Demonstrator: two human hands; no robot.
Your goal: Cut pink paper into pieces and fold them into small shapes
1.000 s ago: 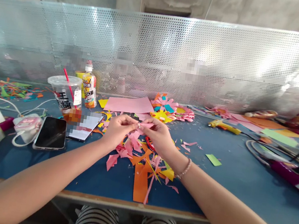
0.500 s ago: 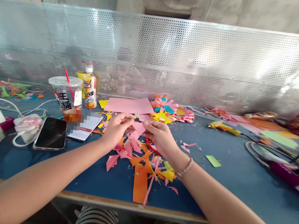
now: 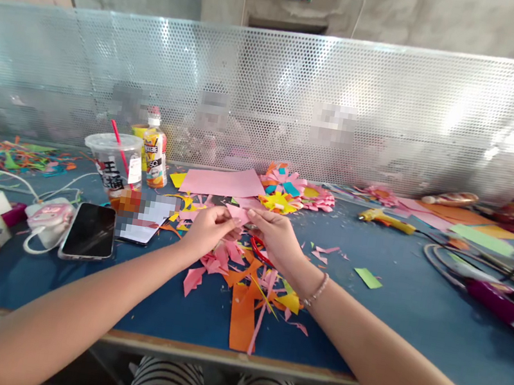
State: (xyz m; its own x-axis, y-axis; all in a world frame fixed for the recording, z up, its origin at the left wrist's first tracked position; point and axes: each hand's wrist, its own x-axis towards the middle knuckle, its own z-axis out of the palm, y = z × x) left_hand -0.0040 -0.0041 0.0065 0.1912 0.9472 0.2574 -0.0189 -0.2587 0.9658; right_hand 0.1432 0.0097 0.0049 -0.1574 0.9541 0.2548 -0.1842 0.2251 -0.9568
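Observation:
Between my two hands is a small piece of pink paper, held a little above the table. My left hand pinches its left side with the fingers curled in. On the other side, my right hand grips the paper between thumb and fingers. Under them lies a heap of cut paper scraps, pink, orange and yellow. Red scissor handles show partly beneath my right hand. A larger pink sheet and several paper flowers lie just beyond.
At left stand a plastic cup with a red straw and a drink bottle, near two phones. A yellow glue gun lies at right with its cable. A perforated metal screen closes the table's far side.
My left hand has shifted slightly right and down, its fingers closing further over the pink paper. My right hand stays almost in place. The knees below have moved closer together.

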